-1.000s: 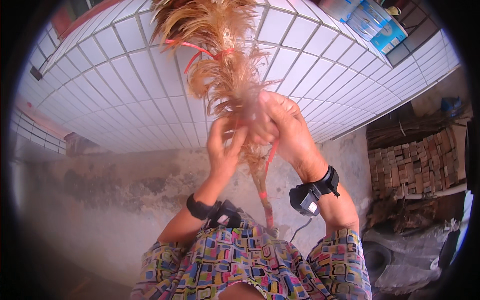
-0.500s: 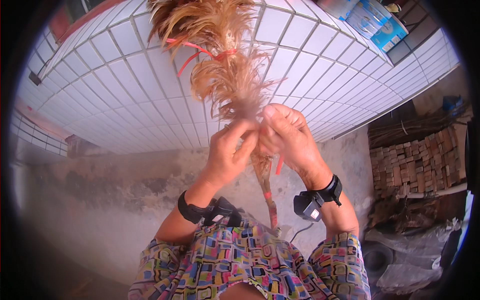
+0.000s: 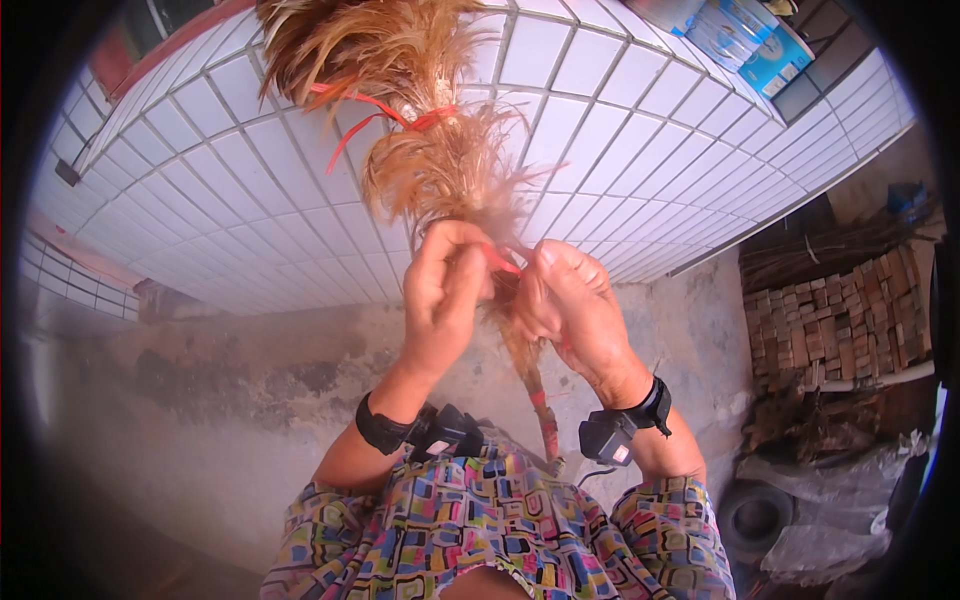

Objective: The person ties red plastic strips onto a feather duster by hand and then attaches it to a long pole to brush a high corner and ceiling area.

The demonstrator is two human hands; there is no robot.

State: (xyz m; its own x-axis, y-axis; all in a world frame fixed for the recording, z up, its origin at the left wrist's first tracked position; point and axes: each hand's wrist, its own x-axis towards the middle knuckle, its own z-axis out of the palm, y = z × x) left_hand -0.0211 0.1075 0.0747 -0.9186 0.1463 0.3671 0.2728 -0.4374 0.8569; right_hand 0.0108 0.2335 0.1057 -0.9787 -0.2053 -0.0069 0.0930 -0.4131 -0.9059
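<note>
A feather duster [image 3: 425,165] with brown feathers runs from the top of the view down between my hands to its thin stem [image 3: 540,400]. Higher up, a red plastic strip [image 3: 430,118] is tied round it, its loose ends hanging left. Lower down, another red strip [image 3: 503,260] spans the small gap between my fingers, across the feathers. My left hand [image 3: 440,285] is closed, pinching this strip between thumb and fingers. Opposite it, my right hand [image 3: 575,300] is closed at the strip's other side; its fingertips partly hide what they grip. Black bands with small boxes circle both wrists.
A white-tiled ledge [image 3: 560,130] lies ahead, with the duster's upper part over it. Blue containers [image 3: 755,45] stand at its far right. Stacked bricks [image 3: 835,325], a tyre [image 3: 756,515] and plastic sheeting [image 3: 825,545] lie on the right.
My hands have drawn slightly apart, and the red strip now shows between them. The feathered top of the duster has shifted a little to the left.
</note>
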